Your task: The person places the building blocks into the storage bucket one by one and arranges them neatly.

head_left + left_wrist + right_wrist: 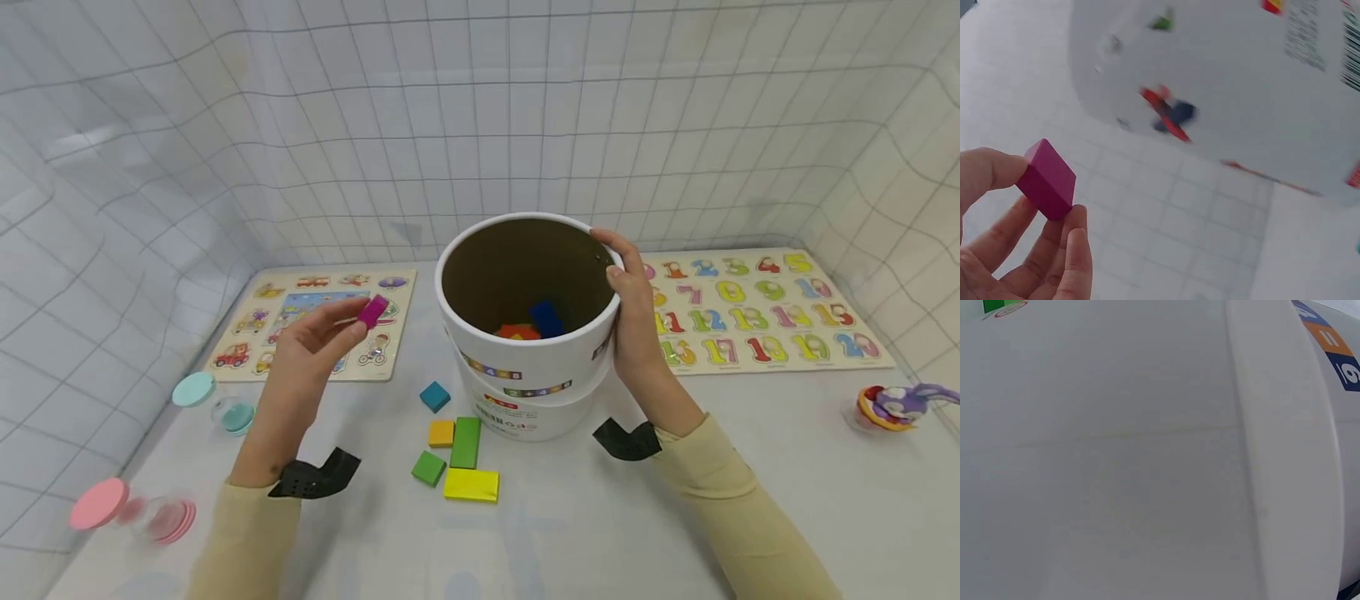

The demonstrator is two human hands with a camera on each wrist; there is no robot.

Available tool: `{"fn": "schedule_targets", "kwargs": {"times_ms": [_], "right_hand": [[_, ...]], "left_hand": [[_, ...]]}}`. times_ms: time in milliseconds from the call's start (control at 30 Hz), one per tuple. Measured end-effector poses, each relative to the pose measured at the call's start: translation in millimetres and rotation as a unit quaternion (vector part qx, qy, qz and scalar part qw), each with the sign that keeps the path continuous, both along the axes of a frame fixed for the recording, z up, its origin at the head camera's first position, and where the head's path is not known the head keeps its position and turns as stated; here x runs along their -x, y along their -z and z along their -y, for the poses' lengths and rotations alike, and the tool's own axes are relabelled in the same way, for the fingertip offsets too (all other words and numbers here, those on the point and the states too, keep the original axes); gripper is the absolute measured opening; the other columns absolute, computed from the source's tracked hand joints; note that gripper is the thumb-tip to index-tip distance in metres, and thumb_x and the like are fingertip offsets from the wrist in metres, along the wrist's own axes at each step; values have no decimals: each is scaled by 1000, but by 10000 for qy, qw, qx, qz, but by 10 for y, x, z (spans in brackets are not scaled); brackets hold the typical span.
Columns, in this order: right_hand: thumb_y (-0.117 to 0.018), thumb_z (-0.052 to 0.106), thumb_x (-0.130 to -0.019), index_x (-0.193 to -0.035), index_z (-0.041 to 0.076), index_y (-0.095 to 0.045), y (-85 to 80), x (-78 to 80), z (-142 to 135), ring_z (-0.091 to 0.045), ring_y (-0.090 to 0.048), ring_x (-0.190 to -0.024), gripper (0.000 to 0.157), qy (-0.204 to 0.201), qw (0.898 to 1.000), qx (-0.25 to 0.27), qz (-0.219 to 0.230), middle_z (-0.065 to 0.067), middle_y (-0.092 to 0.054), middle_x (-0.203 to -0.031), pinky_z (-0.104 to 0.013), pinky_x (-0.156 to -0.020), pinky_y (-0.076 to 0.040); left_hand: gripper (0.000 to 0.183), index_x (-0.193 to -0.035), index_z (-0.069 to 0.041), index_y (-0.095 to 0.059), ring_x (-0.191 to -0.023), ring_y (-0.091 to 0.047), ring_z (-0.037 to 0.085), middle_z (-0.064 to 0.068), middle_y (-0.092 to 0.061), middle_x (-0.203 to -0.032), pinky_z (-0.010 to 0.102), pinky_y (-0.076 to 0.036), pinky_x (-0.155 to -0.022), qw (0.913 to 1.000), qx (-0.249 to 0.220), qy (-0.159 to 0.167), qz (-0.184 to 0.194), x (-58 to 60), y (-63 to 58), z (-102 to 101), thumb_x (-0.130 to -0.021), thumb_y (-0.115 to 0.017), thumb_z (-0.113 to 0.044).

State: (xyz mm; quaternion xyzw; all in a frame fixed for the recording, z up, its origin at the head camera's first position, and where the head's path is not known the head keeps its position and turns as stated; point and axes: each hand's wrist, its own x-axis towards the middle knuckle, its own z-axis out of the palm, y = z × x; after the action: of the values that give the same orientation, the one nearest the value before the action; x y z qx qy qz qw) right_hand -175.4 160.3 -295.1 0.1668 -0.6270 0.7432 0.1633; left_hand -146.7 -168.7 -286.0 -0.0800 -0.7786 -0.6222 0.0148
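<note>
Between thumb and fingertips, my left hand [318, 340] pinches a small magenta block [372, 312], raised to the left of a white bucket [528, 358]. The left wrist view shows the same magenta block [1051, 179] with the printed bucket side [1235, 94] beyond it. My right hand [633, 312] grips the bucket's right rim, fingers over the edge and thumb near it. The bucket leans toward me, and inside lie a blue block [546, 319] and red-orange blocks [517, 332]. In the right wrist view the bucket wall [1116, 487] fills the picture and the hand is hidden.
In front of the bucket lie a teal block [435, 397], an orange block [441, 433], two green blocks [465, 443] and a yellow block [471, 485]. Puzzle boards stand left [247, 321] and right [780, 312]. Small lidded jars [161, 518] sit left; a purple toy [896, 406] sits right.
</note>
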Motion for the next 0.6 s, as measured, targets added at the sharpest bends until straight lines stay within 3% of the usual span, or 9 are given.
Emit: {"fn": "schedule_targets", "kwargs": {"times_ms": [100,233,400,600], "right_hand": [[-27,16,-87,-128,14,-42,1,-4,3,-33,-35,-115,43,-8,10000,-22,-23,-12,-39,-129,-51,-95,-26],[-27,14,-87,-128,13,-42,19,-11,-2,-33,-35,-115,44,7,10000,-78,-28,-12,-39,-129,-52,-96,-25],[-27,14,-86,-128,12,-43,23,-3,6,-31,-36,-115,44,12,10000,-87,10,-11,-40,-129,-52,-97,-25],[-27,15,-86,-127,13,-43,4,3,-17,-32,-35,-115,44,64,9999,-102,-8,-10,-40,-129,-53,-97,-25]], "left_hand": [[35,-120,-12,-54,-106,-49,21,7,-52,-119,23,-43,-86,9980,-293,278,-481,0,-364,-211,-86,-58,-22],[32,-115,-11,-58,-101,-53,23,8,-58,-112,26,-45,-85,9931,-271,782,-832,107,-617,-541,-85,-60,-21],[36,-117,-9,-57,-102,-55,18,5,-56,-115,27,-45,-87,9877,77,1096,-1116,266,-645,-818,-84,-62,-20],[36,-120,-9,-55,-107,-52,18,5,-53,-121,27,-42,-91,9827,-56,896,-1618,269,-534,-743,-85,-60,-14]]}}
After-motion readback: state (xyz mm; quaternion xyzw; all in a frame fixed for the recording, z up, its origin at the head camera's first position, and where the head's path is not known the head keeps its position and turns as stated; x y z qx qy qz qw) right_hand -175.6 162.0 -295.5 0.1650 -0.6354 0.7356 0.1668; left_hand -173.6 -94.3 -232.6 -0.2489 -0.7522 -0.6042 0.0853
